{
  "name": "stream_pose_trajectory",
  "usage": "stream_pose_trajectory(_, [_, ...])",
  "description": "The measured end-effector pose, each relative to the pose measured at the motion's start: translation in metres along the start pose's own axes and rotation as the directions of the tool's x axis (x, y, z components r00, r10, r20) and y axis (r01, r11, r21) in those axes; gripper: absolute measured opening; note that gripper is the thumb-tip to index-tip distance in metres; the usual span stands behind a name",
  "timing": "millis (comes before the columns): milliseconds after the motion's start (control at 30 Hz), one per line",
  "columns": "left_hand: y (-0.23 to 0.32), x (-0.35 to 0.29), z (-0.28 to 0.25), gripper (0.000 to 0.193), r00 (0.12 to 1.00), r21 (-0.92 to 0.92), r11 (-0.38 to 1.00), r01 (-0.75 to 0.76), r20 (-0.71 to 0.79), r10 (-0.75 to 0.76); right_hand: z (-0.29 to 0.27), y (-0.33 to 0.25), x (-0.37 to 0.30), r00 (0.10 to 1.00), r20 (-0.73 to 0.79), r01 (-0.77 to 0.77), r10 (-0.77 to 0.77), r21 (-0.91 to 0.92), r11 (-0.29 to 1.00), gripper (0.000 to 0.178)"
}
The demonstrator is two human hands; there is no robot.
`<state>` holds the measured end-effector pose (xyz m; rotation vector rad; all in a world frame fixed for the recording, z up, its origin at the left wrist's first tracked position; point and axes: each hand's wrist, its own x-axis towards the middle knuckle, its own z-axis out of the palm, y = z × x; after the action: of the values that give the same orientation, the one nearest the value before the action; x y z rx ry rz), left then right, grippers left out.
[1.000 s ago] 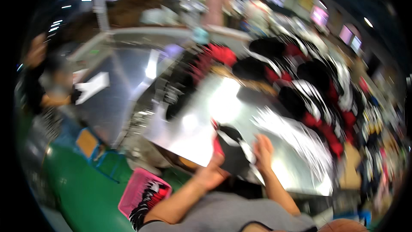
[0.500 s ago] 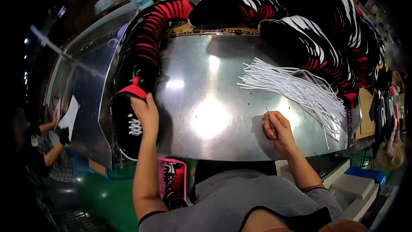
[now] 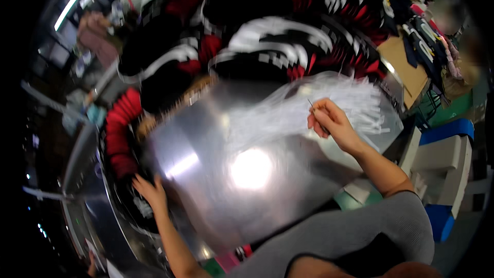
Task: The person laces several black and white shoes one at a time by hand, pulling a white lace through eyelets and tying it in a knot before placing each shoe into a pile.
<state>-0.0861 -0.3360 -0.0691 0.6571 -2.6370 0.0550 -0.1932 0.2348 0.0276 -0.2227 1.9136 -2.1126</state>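
My left hand (image 3: 150,194) rests at the edge of a row of nested black-and-red shoe uppers (image 3: 122,139); its fingers are apart and hold nothing. White lacing (image 3: 143,207) shows on the nearest upper, blurred by motion. Over the right part of the metal table, my right hand (image 3: 332,123) is closed on a thin pointed tool (image 3: 311,103), its tip poking up past the fingers. Most of that tool is hidden in the grip. Just beyond and beneath this hand lies a bundle of white shoelaces (image 3: 293,107), smeared by motion.
The shiny metal table (image 3: 221,211) spreads before me. Black, white and red uppers (image 3: 257,64) are piled along its far edge. At right are a cardboard sheet (image 3: 404,69) and a grey-white plastic bin (image 3: 437,159) with blue parts. Another person's hand (image 3: 91,266) shows at lower left.
The view has swung to the right and tilted. My left hand has come off the red tongue of the front upper, fingers now spread; the right hand has moved toward the laces with the tool.
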Motion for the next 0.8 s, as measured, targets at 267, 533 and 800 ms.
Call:
stream_pose_trajectory(267, [0.260, 0.014, -0.122, 0.054, 0.816, -0.820, 0.512, -0.254, 0.102, 0.569, -0.157, -0.072, 0.108, 0.462, -0.578, 0.615, -0.673, -0.339, 0.712, 0.027])
stream_pose_trajectory(533, [0.471, 0.150, -0.132, 0.079, 0.803, -0.983, 0.177, 0.048, 0.143, 0.579, -0.347, -0.103, 0.158, 0.364, -0.706, 0.047, -0.608, -0.638, 0.768, 0.071])
stream_pose_trajectory(800, [0.585, 0.181, -0.110, 0.060, 0.742, -0.921, -0.199, 0.335, 0.127, 0.658, -0.330, -0.122, 0.152, 0.803, -0.557, -0.016, -0.211, -0.375, 0.927, 0.065])
